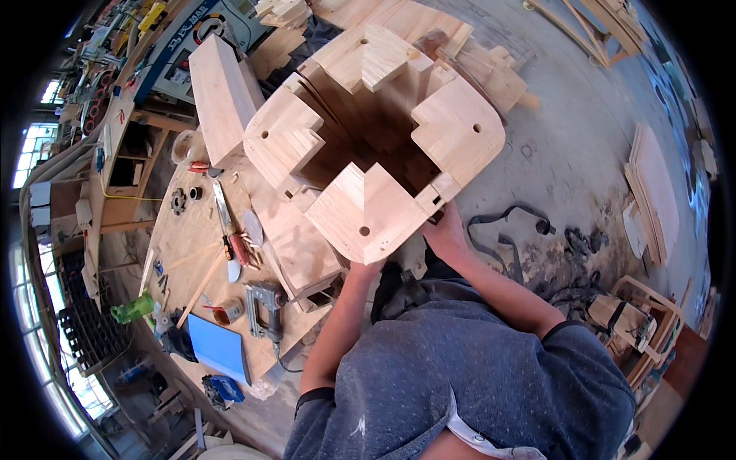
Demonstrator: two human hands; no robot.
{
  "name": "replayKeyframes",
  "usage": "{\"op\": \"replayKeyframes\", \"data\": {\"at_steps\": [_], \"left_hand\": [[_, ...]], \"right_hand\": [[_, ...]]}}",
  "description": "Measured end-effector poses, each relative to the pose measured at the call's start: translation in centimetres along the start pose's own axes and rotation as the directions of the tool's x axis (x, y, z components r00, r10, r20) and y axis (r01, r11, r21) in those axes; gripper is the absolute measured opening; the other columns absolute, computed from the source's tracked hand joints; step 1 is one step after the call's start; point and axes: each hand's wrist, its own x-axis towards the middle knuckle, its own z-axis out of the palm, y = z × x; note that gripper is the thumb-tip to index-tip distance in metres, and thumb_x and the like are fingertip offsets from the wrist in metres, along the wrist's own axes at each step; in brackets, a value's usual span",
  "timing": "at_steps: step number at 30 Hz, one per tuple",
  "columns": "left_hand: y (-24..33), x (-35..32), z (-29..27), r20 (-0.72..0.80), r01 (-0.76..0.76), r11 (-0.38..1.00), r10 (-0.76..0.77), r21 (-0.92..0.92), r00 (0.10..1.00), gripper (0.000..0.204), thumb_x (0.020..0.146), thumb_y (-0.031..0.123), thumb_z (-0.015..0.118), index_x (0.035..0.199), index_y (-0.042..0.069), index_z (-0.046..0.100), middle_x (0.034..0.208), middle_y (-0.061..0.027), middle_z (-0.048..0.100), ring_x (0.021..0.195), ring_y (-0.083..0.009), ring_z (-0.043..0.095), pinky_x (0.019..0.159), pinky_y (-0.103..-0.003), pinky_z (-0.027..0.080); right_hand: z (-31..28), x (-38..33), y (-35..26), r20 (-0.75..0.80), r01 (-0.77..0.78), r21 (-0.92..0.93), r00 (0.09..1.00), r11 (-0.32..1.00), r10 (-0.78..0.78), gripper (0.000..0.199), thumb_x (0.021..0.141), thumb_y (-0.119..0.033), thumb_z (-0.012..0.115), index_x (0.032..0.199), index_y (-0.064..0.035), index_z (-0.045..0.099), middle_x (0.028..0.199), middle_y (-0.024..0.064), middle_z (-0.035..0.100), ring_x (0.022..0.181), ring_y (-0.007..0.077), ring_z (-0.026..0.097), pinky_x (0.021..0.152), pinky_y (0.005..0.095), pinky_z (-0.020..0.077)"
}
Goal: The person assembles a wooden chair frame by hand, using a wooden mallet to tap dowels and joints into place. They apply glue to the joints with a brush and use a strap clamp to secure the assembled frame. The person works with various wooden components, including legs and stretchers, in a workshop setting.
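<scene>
1. A big hollow wooden frame [376, 138], built of stepped blocks around a dark square opening, stands on the round tabletop [192, 238] directly ahead of both hands.
2. The left hand [366, 266] reaches up under the frame's near corner block; its fingers are hidden beneath the wood, so I cannot tell how far it is closed.
3. The right hand [446, 230] presses against the frame's near right edge, fingers curled on the wood just below a small stepped block, in a grip on that edge.
4. Well left of the left hand, a saw [228, 222] with a red handle lies on the tabletop.
5. Below and left of the left hand sits a grey nail gun [266, 307], with a blue board [218, 346] further left and a green bottle [132, 308] beyond that.
6. A long plank [222, 92] leans at the frame's far left side.
7. Right of the right hand, black straps [506, 230] lie on the concrete floor [567, 153].
</scene>
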Motion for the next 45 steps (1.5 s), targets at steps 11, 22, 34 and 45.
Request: {"op": "replayKeyframes", "data": {"at_steps": [11, 22, 34, 45], "left_hand": [[-3.0, -0.9, 0.4, 0.209, 0.290, 0.957, -0.282, -0.005, 0.936, 0.061, 0.094, 0.045, 0.067, 0.144, 0.011, 0.054, 0.144, -0.0140, 0.057, 0.134, -0.0326, 0.051, 0.111, -0.041, 0.042], [-4.4, -1.6, 0.6, 0.126, 0.351, 0.934, -0.342, -0.064, 0.931, 0.062, 0.093, 0.046, 0.069, 0.142, 0.011, 0.055, 0.143, -0.0134, 0.058, 0.133, -0.0318, 0.053, 0.111, -0.041, 0.043], [-4.6, -2.8, 1.8, 0.081, 0.408, 0.908, -0.402, -0.097, 0.912, 0.062, 0.092, 0.046, 0.071, 0.141, 0.010, 0.056, 0.142, -0.0127, 0.059, 0.131, -0.0309, 0.054, 0.110, -0.041, 0.044], [-4.3, -2.6, 2.3, 0.061, 0.418, 0.900, -0.413, -0.126, 0.909, 0.063, 0.091, 0.046, 0.072, 0.140, 0.010, 0.057, 0.141, -0.0120, 0.060, 0.130, -0.0300, 0.055, 0.110, -0.041, 0.044]], "right_hand": [[-7.6, 3.6, 1.7, 0.102, -0.002, -0.147, 0.995, 0.989, 0.017, 0.127, 0.067, -0.013, 0.093, 0.162, -0.0114, 0.009, 0.153, 0.0148, 0.034, 0.137, 0.0328, 0.046, 0.109, 0.0507, 0.0446], [-9.8, 10.6, -4.4, 0.538, 0.170, -0.491, 0.831, 0.854, 0.144, 0.094, 0.071, -0.034, 0.092, 0.147, -0.0044, 0.046, 0.151, 0.0116, 0.050, 0.139, 0.0296, 0.046, 0.117, 0.0413, 0.0370], [-9.4, 10.7, -4.8, 0.563, 0.456, -0.679, 0.827, 0.575, 0.009, 0.066, 0.083, -0.036, 0.081, 0.140, -0.0112, 0.058, 0.144, 0.0127, 0.058, 0.136, 0.0319, 0.049, 0.114, 0.0415, 0.0399], [-9.4, 10.3, -6.9, 0.672, 0.520, -0.638, 0.736, 0.568, 0.081, 0.054, 0.090, -0.028, 0.073, 0.139, -0.0111, 0.059, 0.141, 0.0087, 0.061, 0.134, 0.0309, 0.052, 0.114, 0.0401, 0.0399]]}}
